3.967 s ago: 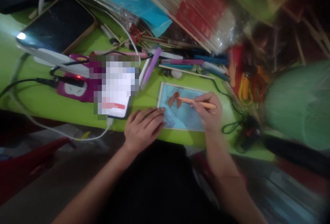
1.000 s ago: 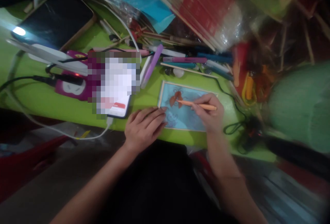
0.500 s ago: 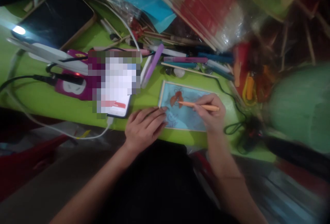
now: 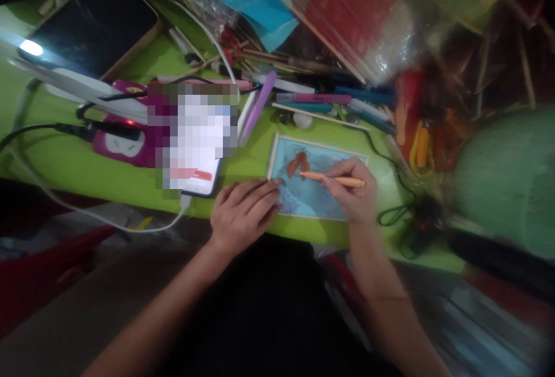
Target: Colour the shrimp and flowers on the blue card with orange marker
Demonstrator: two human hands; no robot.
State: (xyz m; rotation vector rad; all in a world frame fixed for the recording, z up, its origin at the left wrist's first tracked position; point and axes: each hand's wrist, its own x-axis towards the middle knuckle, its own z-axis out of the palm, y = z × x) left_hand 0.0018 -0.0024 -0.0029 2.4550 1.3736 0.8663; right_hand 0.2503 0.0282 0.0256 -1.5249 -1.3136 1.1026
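A small light-blue drawing card point(image 4: 310, 195) with a pale border lies near the front edge of the green table point(image 4: 87, 163). An orange-brown butterfly shape point(image 4: 297, 164) is coloured on its upper left. My right hand point(image 4: 353, 189) is closed on an orange pen point(image 4: 333, 178), whose tip touches the card just right of the butterfly. My left hand point(image 4: 245, 212) lies flat with fingers stretched out, pressing the card's left edge and holding nothing.
A phone point(image 4: 193, 140) with a lit screen lies left of the card, beside a magenta power strip point(image 4: 119, 143) with cables. A dark tablet point(image 4: 91, 27) is at far left. Pens and markers point(image 4: 321, 99), stick bundles point(image 4: 347, 13) and a green bag point(image 4: 507, 180) crowd the back and right.
My right hand has made small strokes with the orange pen beside the butterfly. The left hand has stayed on the card's edge. The view has shifted slightly.
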